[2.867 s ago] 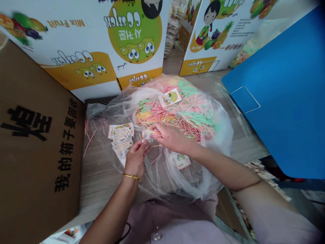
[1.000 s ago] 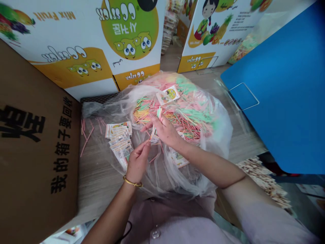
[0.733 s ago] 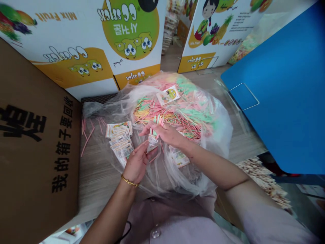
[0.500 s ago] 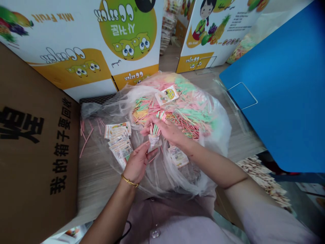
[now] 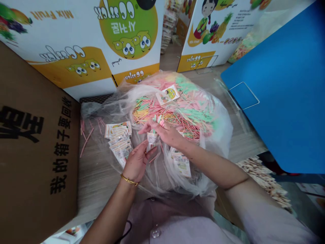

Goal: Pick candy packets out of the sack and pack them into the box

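My right hand is closed around a bundle of pink, green and white candy sticks, whose tops poke out above the fingers. Their lower ends run into a small printed packet just beneath. My left hand, with a gold bangle at the wrist, has its thumb and fingers at either side of the packet's clear lower end, loosely around it. Behind the hands, a large clear plastic bag lies open, full of loose candy sticks. One printed packet rests on the heap.
Overlapping filled packets lie left of my hands, and more packets under my right forearm. A brown carton borders the left, white printed cartons the back, and a blue panel the right. Stray pink sticks lie near the brown carton.
The candy sticks and the packet have shifted slightly left, and the sticks stand lower in my right hand. The packets beneath my right forearm have slid a little toward me.
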